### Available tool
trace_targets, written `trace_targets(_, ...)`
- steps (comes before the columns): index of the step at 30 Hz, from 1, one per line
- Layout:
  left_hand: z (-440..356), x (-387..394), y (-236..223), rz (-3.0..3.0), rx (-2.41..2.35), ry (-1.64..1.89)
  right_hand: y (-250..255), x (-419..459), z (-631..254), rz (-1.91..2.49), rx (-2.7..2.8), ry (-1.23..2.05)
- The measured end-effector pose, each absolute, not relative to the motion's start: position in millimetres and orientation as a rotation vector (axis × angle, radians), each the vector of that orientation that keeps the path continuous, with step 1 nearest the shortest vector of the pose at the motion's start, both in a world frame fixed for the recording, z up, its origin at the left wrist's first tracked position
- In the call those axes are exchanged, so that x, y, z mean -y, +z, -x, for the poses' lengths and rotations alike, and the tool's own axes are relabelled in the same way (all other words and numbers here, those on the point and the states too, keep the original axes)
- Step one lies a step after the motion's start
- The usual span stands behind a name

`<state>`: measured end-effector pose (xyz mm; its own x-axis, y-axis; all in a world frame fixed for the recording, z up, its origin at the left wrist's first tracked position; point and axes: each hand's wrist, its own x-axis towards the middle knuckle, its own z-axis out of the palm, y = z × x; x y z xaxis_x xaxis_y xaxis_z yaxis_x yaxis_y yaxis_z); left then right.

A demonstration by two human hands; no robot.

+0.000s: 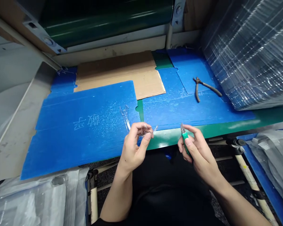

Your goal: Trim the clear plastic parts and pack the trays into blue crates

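Note:
My left hand pinches a small clear plastic piece between thumb and fingers, above the front edge of the bench. Its exact kind I cannot make out. Just behind that hand, another clear plastic piece lies on the blue sheet. My right hand is wrapped round a green-handled utility knife, its short blade pointing up and away from me. The index finger rests alongside the blade end. A gap separates the two hands.
Pliers with dark handles lie at the right on the blue sheeting. Beside them rises a tall stack of clear plastic trays. A cardboard piece covers the back of the bench, below a green roller. Wrapped bundles stand at front left.

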<state>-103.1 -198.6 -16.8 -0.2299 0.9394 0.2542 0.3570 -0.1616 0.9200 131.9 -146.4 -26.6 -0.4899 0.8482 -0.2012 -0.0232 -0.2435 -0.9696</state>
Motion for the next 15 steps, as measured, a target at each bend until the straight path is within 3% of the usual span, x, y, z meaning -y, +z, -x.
trace_targets(5,103.4,199.9,-13.7,-2.131,-1.479,1.344,-9.8,143.1,-143.1,0.928,1.75,1.675)
trace_targets(15,98.1,206.2,2.2,-2.421,-1.532,1.295,18.6,147.2,-147.2,0.654,2.257,1.098)
